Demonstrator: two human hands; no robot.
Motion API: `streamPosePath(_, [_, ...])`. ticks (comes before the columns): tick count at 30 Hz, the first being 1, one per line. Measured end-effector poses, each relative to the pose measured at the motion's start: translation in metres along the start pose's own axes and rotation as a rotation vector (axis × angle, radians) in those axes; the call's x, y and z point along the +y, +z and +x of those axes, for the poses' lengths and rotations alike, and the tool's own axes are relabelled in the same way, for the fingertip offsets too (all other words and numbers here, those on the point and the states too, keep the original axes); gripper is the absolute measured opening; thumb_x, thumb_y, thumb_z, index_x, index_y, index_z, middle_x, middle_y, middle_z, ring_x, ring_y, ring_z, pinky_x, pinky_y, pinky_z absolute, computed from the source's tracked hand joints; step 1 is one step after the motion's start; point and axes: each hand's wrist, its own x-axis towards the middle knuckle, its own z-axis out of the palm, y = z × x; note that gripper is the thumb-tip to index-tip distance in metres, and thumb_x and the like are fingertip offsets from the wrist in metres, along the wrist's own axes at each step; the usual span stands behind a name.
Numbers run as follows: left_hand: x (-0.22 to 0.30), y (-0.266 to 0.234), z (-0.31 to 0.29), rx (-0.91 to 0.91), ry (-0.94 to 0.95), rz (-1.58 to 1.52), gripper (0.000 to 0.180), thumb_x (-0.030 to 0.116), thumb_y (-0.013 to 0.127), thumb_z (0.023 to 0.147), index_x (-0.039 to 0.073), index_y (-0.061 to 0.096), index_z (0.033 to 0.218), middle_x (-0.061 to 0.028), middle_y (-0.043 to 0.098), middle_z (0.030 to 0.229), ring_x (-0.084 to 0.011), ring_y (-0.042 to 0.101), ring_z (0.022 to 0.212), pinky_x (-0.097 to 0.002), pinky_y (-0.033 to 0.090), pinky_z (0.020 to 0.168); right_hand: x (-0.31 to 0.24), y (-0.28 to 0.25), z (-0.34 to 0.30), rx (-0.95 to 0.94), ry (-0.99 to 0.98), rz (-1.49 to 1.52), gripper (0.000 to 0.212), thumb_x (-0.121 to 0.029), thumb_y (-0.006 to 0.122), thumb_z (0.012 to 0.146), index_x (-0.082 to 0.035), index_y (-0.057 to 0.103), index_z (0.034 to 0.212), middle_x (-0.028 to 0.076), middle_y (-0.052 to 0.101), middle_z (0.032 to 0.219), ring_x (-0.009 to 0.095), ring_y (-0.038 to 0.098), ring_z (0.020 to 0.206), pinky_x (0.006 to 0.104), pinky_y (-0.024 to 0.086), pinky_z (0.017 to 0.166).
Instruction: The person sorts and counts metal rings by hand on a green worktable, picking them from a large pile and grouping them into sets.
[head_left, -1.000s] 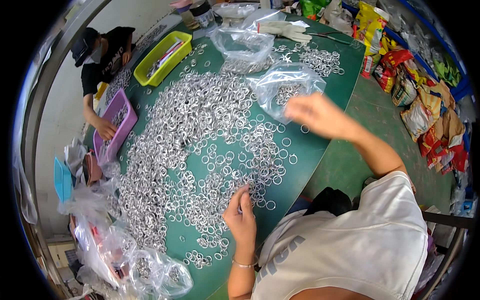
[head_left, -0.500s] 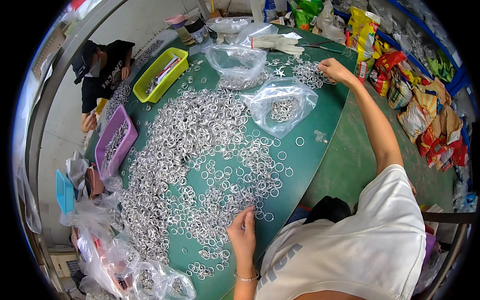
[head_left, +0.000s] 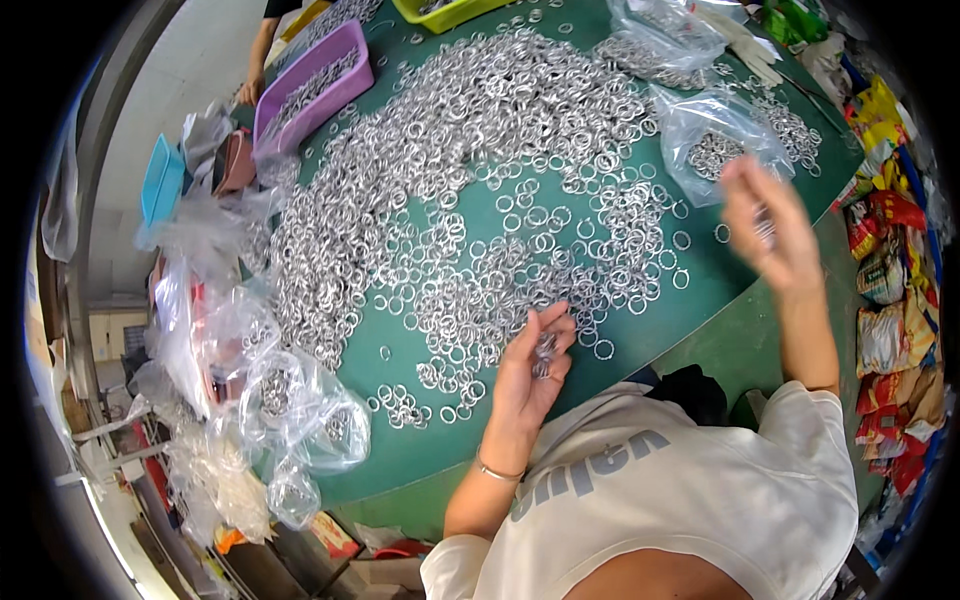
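Note:
My left hand point(head_left: 522, 385) is at the near edge of the loose metal rings, its fingers curled round a few small silver rings point(head_left: 544, 352). Over the table's right edge hovers my right hand point(head_left: 785, 240), smeared by motion, with some silver rings point(head_left: 765, 228) in its half-closed fingers. Just behind it lies a clear plastic bag point(head_left: 690, 165) with rings inside. Beyond my left hand a thinner spread of rings point(head_left: 480, 290) runs into a large heap of rings point(head_left: 420, 130) that curves across the green table point(head_left: 620, 365).
A purple basket point(head_left: 362, 70) of metal parts and part of a yellow-green basket point(head_left: 455, 14) stand at the far side. Crumpled clear bags point(head_left: 300, 410) crowd the left edge. A co-worker's arm point(head_left: 258, 55) shows at the far left. Coloured sacks point(head_left: 885, 335) line the right.
My right hand has come back from the small ring pile at the far right, now carrying rings. The left hand has turned up with rings in it. The whole view has shifted.

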Motion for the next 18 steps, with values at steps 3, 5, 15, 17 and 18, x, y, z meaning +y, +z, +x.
streamPosePath(3, [-0.003, 0.025, 0.002, 0.007, -0.096, -0.154, 0.050, 0.037, 0.035, 0.096, -0.004, 0.044, 0.123, -0.0128, 0.055, 0.106, -0.0231, 0.053, 0.100, -0.0362, 0.046, 0.087, 0.067, 0.029, 0.005, -0.087, 0.707, 0.614, 0.024, -0.024, 0.054, 0.088, -0.001, 0.051, 0.094, 0.004, 0.047, 0.076, 0.008, 0.041, 0.054, 0.0179, 0.031, 0.038])
streamPosePath(5, [-0.007, 0.015, 0.004, -0.081, -0.091, -0.213, 0.052, 0.038, 0.027, 0.097, -0.002, 0.040, 0.127, -0.0156, 0.049, 0.121, -0.0298, 0.043, 0.119, -0.0470, 0.029, 0.105, 0.090, 0.055, 0.010, 0.072, 0.800, 0.633, 0.024, -0.024, 0.048, 0.092, -0.001, 0.050, 0.093, 0.006, 0.046, 0.080, 0.013, 0.045, 0.068, 0.0238, 0.041, 0.054])
streamPosePath(15, [-0.005, 0.028, 0.004, -0.133, 0.100, -0.396, 0.038, 0.031, 0.033, 0.097, 0.005, 0.045, 0.122, -0.0118, 0.047, 0.126, -0.0246, 0.045, 0.116, -0.0422, 0.036, 0.100, 0.143, 0.095, -0.013, -0.351, -0.576, -0.883, 0.020, -0.014, 0.042, 0.090, -0.001, 0.056, 0.097, 0.010, 0.053, 0.098, 0.025, 0.051, 0.094, 0.0383, 0.032, 0.093])
streamPosePath(17, [-0.008, 0.026, 0.008, -0.103, 0.114, -0.475, 0.038, 0.032, 0.034, 0.097, 0.005, 0.045, 0.121, -0.0119, 0.047, 0.125, -0.0243, 0.045, 0.116, -0.0405, 0.035, 0.101, 0.142, 0.086, -0.010, -0.381, -0.557, -0.844, 0.019, -0.011, 0.043, 0.088, -0.001, 0.056, 0.096, 0.012, 0.054, 0.102, 0.026, 0.050, 0.099, 0.0396, 0.030, 0.095])
streamPosePath(18, [-0.010, 0.023, 0.011, -0.071, 0.120, -0.504, 0.039, 0.034, 0.035, 0.096, 0.005, 0.047, 0.119, -0.0109, 0.049, 0.122, -0.0240, 0.046, 0.114, -0.0396, 0.035, 0.101, 0.138, 0.081, -0.007, -0.378, -0.554, -0.861, 0.020, -0.011, 0.047, 0.086, 0.000, 0.056, 0.099, 0.015, 0.054, 0.105, 0.028, 0.049, 0.104, 0.0409, 0.030, 0.095])
